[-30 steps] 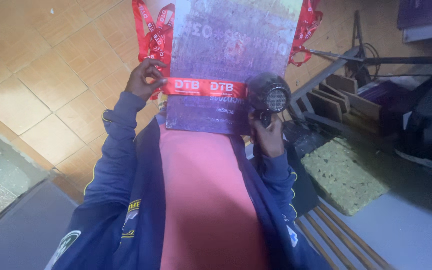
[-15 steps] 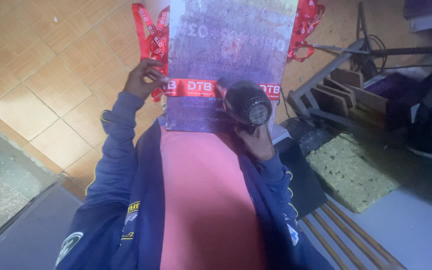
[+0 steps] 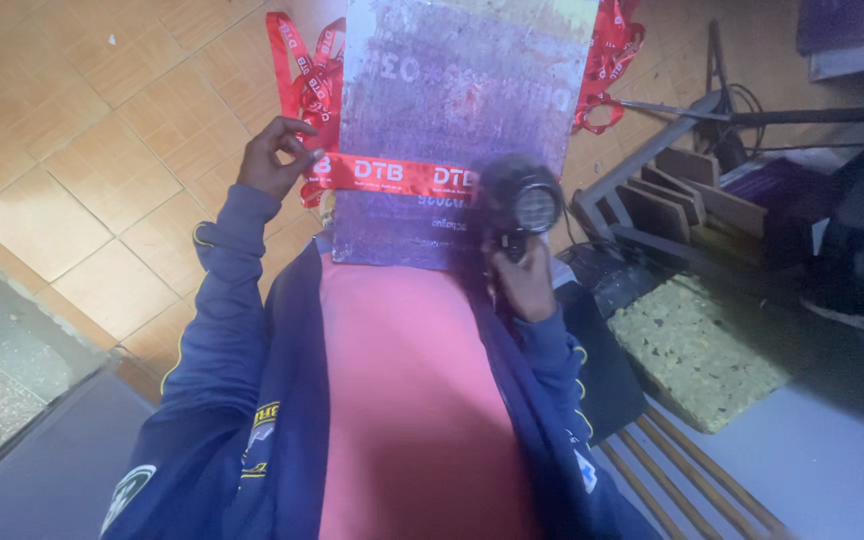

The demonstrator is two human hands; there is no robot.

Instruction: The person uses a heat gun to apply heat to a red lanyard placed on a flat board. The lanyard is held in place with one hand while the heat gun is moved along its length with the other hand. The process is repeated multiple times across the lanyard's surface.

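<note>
A purple-stained flat board [image 3: 452,110] rests on my lap, and a red printed lanyard strap [image 3: 392,175] lies stretched across it. My left hand [image 3: 277,155] pinches the strap's left end at the board's edge. My right hand [image 3: 522,280] grips the handle of a black hair dryer [image 3: 520,200], whose round back end faces me and whose nozzle points at the right part of the strap. More red lanyards [image 3: 302,75] lie bunched beyond the board on both sides.
Orange floor tiles [image 3: 72,150] spread to the left. A yellowish sponge block [image 3: 697,345] lies on the right, with wooden pieces in a rack [image 3: 682,205] and metal stand legs [image 3: 652,160] behind it. Thin wooden rods [image 3: 682,480] lie at the lower right.
The hair dryer has shifted along the strap, first left and then back a little right. My left hand keeps pinching the strap's left end.
</note>
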